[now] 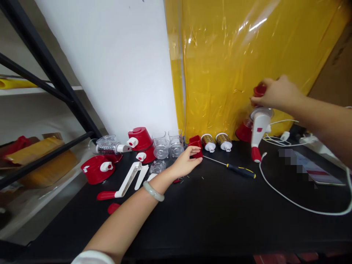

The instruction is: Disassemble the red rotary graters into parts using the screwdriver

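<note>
My left hand, with a pale bangle at its wrist, is at the middle of the table, its thumb and fingers closed around the lower part of a red food pusher. To the right, my right hand grips another red food pusher at the top of an upright rotary grater. This grater has a red base and a white crank handle with a red knob. Two metal grater drums with white ends stand just right of my left hand.
A screwdriver lies on the black table. On the left are red grater bases, a crank handle, clear plastic housings and small screws. A white cable loops beside a phone on the right.
</note>
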{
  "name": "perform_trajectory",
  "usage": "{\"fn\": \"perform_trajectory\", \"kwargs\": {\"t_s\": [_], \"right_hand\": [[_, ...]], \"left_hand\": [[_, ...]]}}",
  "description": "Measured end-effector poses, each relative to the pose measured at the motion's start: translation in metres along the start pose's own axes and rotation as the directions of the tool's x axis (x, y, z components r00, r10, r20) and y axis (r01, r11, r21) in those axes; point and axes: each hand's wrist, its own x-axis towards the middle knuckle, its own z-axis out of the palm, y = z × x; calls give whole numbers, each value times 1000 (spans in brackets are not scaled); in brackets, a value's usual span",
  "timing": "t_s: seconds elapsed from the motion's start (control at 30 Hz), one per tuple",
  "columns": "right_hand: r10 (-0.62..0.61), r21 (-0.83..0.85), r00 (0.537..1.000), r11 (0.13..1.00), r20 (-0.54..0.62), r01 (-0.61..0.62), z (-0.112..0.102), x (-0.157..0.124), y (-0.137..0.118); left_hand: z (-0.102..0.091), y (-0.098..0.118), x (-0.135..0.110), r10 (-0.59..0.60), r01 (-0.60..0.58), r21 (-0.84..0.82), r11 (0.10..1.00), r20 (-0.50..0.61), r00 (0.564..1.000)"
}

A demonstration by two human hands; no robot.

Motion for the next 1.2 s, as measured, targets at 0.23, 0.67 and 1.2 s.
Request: {"fn": "perform_trajectory", "kwargs": {"t_s": [0.23,0.67,1.2], "right_hand": [[-127,-169,991,978,-35,119,-91,-59,-81],[-412,51,907,911,88,409,-99,-176,-186],[-503,36,825,858,256,512,-99,-185,-187]], "left_hand": [[-9,58,-13,46,-47,-87,995,-13,999],[13,107,-61,-29,25,-63,998,-57,998],[-18,85,-65,-20,5,116,993,123,992]]}}
